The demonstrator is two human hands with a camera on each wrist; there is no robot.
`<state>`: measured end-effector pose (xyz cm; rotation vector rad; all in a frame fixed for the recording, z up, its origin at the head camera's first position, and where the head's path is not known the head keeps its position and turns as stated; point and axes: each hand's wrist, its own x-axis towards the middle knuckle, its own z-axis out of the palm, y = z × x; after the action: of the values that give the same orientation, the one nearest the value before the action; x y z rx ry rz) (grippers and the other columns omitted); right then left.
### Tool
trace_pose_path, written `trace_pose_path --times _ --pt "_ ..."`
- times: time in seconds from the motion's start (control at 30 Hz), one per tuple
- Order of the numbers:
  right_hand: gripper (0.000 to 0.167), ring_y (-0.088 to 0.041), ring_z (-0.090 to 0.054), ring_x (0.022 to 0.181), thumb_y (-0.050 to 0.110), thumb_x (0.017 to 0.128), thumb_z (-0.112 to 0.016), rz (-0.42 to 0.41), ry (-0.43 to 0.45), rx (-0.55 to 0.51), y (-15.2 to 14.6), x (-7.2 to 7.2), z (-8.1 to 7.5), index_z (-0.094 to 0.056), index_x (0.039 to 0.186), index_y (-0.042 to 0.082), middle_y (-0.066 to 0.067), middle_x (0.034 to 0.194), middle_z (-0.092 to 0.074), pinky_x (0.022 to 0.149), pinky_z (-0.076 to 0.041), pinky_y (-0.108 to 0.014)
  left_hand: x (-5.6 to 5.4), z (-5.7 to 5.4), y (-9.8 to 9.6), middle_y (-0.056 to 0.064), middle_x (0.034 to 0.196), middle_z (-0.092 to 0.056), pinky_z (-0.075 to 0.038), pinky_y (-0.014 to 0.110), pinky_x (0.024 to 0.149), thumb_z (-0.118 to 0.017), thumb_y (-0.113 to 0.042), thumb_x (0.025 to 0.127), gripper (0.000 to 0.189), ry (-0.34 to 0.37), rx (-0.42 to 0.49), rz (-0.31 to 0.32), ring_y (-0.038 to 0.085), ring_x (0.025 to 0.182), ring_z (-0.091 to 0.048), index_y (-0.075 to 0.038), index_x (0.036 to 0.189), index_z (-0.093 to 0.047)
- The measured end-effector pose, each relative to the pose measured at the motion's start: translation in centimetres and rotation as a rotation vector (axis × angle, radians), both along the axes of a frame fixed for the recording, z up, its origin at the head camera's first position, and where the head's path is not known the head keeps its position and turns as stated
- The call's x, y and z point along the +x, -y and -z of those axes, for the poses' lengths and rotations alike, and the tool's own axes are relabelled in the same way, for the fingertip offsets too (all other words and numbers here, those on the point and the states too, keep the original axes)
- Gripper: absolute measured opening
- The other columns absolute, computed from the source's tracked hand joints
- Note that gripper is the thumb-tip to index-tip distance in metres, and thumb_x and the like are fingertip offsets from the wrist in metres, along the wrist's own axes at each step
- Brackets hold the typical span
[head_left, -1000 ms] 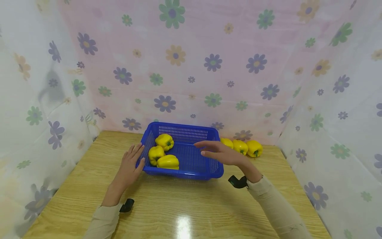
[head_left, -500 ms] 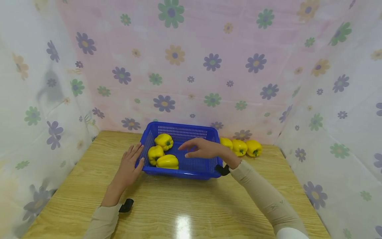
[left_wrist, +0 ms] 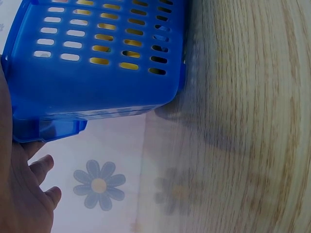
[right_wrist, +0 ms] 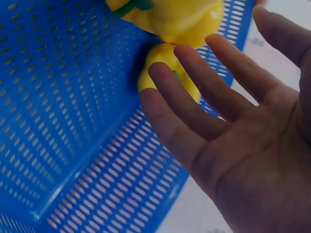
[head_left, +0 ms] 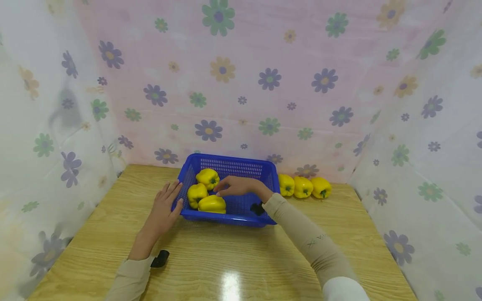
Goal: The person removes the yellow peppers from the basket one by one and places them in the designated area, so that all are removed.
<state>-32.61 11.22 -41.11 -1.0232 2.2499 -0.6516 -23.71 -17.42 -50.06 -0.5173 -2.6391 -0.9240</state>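
A blue perforated plastic basket stands on the table in the head view. Three yellow bell peppers lie in its left part: a back one, a left one and a front one on its side. My left hand rests on the basket's left rim with its fingers extended. Over the basket's inside reaches my right hand, fingertips close to the peppers. The right wrist view shows this hand with spread fingers and nothing held; whether it touches a pepper, I cannot tell.
Outside the basket's right wall, three more yellow bell peppers sit in a row on the wooden table. Flower-patterned cloth hangs behind and at both sides. A black wrist device is on the left cuff.
My right hand has moved left across the basket, from its right side to near the peppers. The left hand stays on the rim, and the peppers have not moved.
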Motion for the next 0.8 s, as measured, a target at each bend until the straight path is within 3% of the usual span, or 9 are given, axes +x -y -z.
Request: trace_pose_path --times 0.17,0.4,0.8 --pt "0.048 -0.028 -0.056 0.134 0.031 0.108 -0.049 0.028 0.079 0.091 1.2 -1.0 0.9 -0.053 0.147 0.002 -0.012 0.148 -0.056 0.112 -0.045 -0.043 -0.1 0.1 0.0 0.022 0.162 -0.035 -0.014 0.073 0.117 -0.048 -0.022 0.106 0.055 0.001 -0.007 -0.006 0.049 0.152 -0.019 0.0 0.155 -0.04" --pt "0.049 -0.026 -0.054 0.134 0.033 0.109 -0.048 0.051 0.171 0.128 2.3 -1.8 2.5 -0.051 0.149 0.005 -0.013 0.151 -0.053 0.109 -0.048 -0.041 0.0 0.1 0.1 0.021 0.162 -0.035 -0.013 0.073 0.117 -0.048 -0.023 0.106 0.055 0.008 -0.01 -0.009 0.05 0.151 -0.02 0.0 0.155 -0.04" --pt "0.06 -0.031 -0.044 0.144 0.033 0.106 -0.053 0.113 0.358 0.155 -0.3 -2.5 3.0 -0.038 0.157 0.006 -0.013 0.161 -0.04 0.11 -0.047 -0.045 0.0 0.2 0.1 0.021 0.162 -0.035 -0.013 0.073 0.117 -0.049 -0.02 0.105 0.054 0.012 -0.009 -0.015 0.048 0.152 -0.019 0.0 0.155 -0.04"
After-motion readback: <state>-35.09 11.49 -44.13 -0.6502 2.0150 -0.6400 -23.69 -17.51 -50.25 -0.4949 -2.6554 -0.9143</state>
